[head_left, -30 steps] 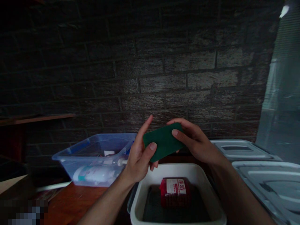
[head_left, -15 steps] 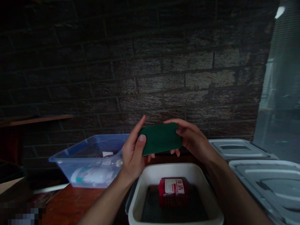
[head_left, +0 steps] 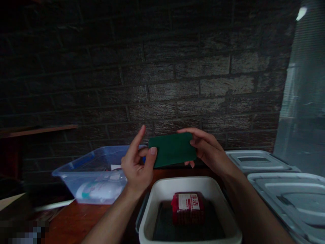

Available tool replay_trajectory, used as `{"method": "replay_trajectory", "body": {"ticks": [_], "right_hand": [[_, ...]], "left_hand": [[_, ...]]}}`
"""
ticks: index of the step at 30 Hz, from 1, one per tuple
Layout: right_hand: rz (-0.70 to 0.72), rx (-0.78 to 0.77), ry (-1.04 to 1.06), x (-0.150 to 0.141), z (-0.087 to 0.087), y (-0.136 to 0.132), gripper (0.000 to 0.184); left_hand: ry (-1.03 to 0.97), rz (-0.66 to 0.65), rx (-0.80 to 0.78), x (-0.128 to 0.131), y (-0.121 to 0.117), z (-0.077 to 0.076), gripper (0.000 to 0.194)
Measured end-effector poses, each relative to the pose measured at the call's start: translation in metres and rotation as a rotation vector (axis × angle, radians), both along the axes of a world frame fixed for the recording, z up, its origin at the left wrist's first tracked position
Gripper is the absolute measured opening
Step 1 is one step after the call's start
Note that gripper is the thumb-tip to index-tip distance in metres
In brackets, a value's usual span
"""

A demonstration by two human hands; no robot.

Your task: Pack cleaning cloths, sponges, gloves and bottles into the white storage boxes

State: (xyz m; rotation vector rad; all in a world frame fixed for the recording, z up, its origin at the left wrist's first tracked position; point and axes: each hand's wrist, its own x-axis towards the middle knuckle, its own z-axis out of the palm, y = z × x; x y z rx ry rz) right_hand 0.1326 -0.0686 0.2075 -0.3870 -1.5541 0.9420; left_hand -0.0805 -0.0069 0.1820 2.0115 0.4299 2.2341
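Fingers of the right hand [head_left: 213, 154] are pinching the right end of a flat green scouring pad [head_left: 172, 149], thumb in front and fingertips curling over its top edge. The left hand [head_left: 135, 164] is touching the pad's left edge with only its thumb tip; its index finger is pointing up and apart, and the other fingers are curling loosely, gripping nothing. The pad is hanging level in the air above the far rim of a white bin [head_left: 162, 189], which is holding a red packet [head_left: 188, 207] on its dark floor. The packet's label is too small to read. A clear plastic tub [head_left: 76, 166] is sitting to the left on the tabletop [head_left: 73, 220], its contents blurring together. Grey lidded bins [head_left: 256, 161] are crowding the right side, and the brick wall [head_left: 162, 84] is closing off the back.
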Motion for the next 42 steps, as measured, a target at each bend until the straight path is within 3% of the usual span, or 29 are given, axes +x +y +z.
{"method": "replay_trajectory", "body": {"ticks": [4,6,8,11,16,20,25,27,29,31,38,42], "right_hand": [[0.02,-0.018,-0.012,0.0,0.0,-0.002,0.035],[0.042,-0.043,-0.025,0.0,0.0,-0.004,0.035],[0.054,-0.065,-0.042,0.0,0.0,-0.005,0.035],[0.052,-0.082,-0.058,0.001,-0.001,-0.004,0.035],[0.022,-0.091,-0.056,-0.001,-0.002,-0.002,0.033],[-0.008,-0.073,-0.056,-0.003,-0.001,-0.001,0.034],[-0.031,-0.039,-0.053,-0.005,-0.002,-0.001,0.035],[-0.036,-0.027,-0.055,-0.004,-0.002,-0.001,0.034],[-0.044,-0.016,-0.053,-0.004,-0.002,-0.001,0.034],[-0.05,-0.005,-0.049,-0.003,-0.001,-0.002,0.034],[-0.088,0.012,-0.024,0.001,0.0,-0.002,0.034],[-0.076,0.017,-0.03,0.0,0.001,-0.002,0.032]], "left_hand": [[0.107,-0.683,-0.383,0.006,-0.01,0.004,0.073],[0.133,-0.843,-0.471,0.007,-0.015,0.004,0.076],[0.147,-0.891,-0.502,0.006,-0.017,0.004,0.077],[0.164,-0.828,-0.498,0.003,-0.017,0.001,0.08],[0.175,-0.596,-0.4,0.002,-0.008,-0.005,0.077],[0.166,-0.288,-0.207,-0.001,-0.001,-0.006,0.07],[0.148,0.2,0.141,-0.006,0.0,-0.002,0.053],[0.073,0.303,0.209,-0.006,0.0,-0.001,0.056],[-0.013,0.302,0.206,-0.005,0.0,0.002,0.066],[-0.061,0.221,0.155,-0.003,0.0,0.004,0.073],[-0.032,-0.326,-0.145,0.0,0.004,0.008,0.056],[-0.007,-0.437,-0.253,0.001,0.0,0.008,0.058]]}}
